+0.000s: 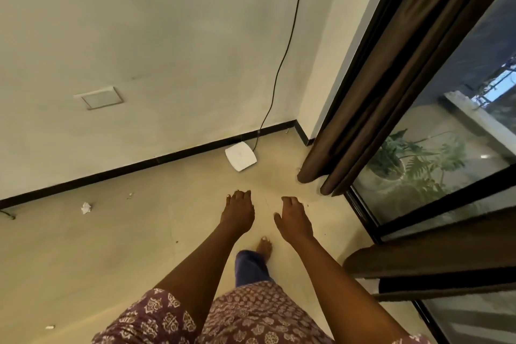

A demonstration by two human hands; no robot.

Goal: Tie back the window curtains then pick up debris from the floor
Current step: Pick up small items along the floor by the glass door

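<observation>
Two hands were held out in front of the person, both empty: the left hand [238,209] and the right hand [293,218] hung with loosely curled fingers, gripping nothing; they hovered above the floor [139,246], side by side but apart. The brown curtain [391,72] hung ahead and to the right of the right hand, gathered in folds against the window frame, its hem near the floor; no tie-back was visible around it, so whether it had been tied could not be told, though the glass [446,148] stood largely uncovered. The pick-up part looked not yet done; a crumpled white paper scrap [86,208] lay well to the left of the left hand, a smaller bit [129,195] sat beyond it nearer the skirting, and another white fragment [50,327] lay far back on the left. A white router [240,155] with its black cable [279,70] sat ahead of the left hand by the wall.
</observation>
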